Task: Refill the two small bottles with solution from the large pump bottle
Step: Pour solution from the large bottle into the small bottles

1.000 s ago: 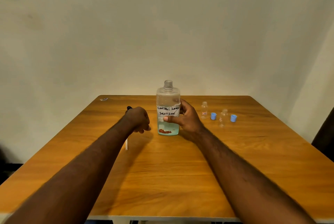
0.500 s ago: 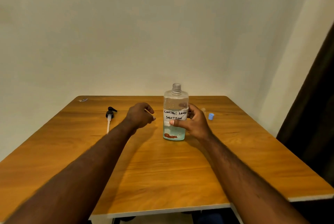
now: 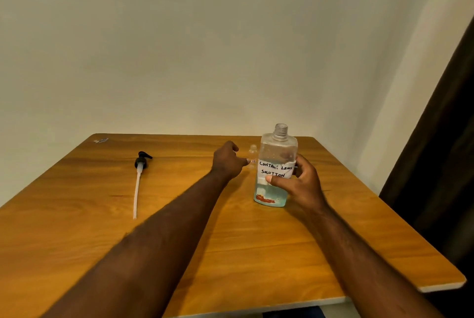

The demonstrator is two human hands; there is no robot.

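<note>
The right hand (image 3: 300, 184) wraps the large bottle (image 3: 278, 149) at its handwritten paper label, thumb across the front. The bottle stands upright on the surface (image 3: 230, 253), its threaded neck uncapped. The left hand (image 3: 227, 161), fingers loosely curled and holding nothing, reaches toward the small bottle (image 3: 252, 155) just left of the large bottle; whether it touches, I cannot tell. Only one small bottle shows. The pump head (image 3: 141, 161), black with a long white tube, lies well left of the large bottle.

The small bottle is clear, slim and narrow-necked, so a nudge could probably tip it. Pouring from the wide neck would likely overshoot onto the smooth wood grain.
</note>
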